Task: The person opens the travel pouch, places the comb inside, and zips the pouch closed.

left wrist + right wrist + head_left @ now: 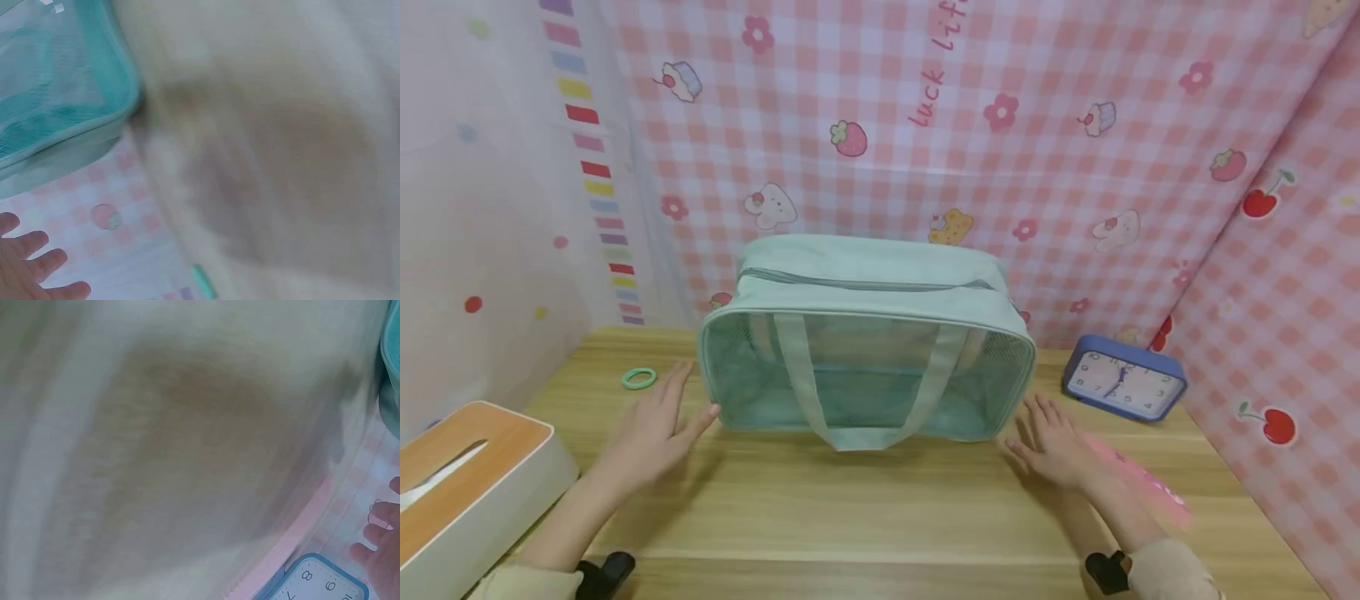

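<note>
A mint-green bag (868, 296) with see-through mesh sides stands upright on the wooden table, its strap handle (859, 437) hanging down the front. A zipper (865, 283) runs along its top. Close by the bag's lower left corner is my left hand (658, 421), fingers spread and thumb tip right at the bag's edge. On the other side my right hand (1052, 442) reaches toward the lower right corner with its fingers extended. In the left wrist view the spread left fingers (44, 265) hold nothing. The right fingers (384, 528) are likewise loose in the right wrist view.
A blue clock (1126, 379) stands at the right, behind a pink ruler-like strip (1138, 475) partly covered by my right arm. A green ring (639, 379) lies left of the bag. A tissue box (482, 492) sits front left. Patterned cloth (880, 167) hangs behind.
</note>
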Motion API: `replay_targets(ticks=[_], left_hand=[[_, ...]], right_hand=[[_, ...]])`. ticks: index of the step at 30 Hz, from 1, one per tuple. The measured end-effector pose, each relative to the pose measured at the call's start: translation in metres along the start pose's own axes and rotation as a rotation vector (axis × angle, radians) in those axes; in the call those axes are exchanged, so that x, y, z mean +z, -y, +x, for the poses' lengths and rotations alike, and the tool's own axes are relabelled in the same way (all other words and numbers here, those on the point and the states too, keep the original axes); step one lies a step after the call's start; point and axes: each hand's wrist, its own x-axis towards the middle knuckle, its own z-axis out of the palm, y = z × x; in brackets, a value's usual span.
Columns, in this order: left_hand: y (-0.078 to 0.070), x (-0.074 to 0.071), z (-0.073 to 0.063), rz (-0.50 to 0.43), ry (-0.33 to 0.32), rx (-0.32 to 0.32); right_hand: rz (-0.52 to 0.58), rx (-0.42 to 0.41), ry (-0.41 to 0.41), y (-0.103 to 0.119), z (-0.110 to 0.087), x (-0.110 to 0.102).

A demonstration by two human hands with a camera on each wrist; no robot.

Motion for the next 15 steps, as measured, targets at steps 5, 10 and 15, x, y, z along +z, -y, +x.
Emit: replay_targets(ticks=[5, 10, 15], left_hand=[[-0.018, -0.013, 0.011, -0.151, -0.081, 0.000], [-0.036, -0.027, 0.019, -0.196, -0.290, 0.098], [-0.051, -0.035, 0.030, -0.205, -0.484, 0.243]], right_hand=[[0.062, 0.023, -0.046, -0.008, 0.009, -0.008], [0.211, 0.063, -0.031, -0.008, 0.027, -0.022], [0.361, 0.146, 0.000, -0.005, 0.042, -0.034]])
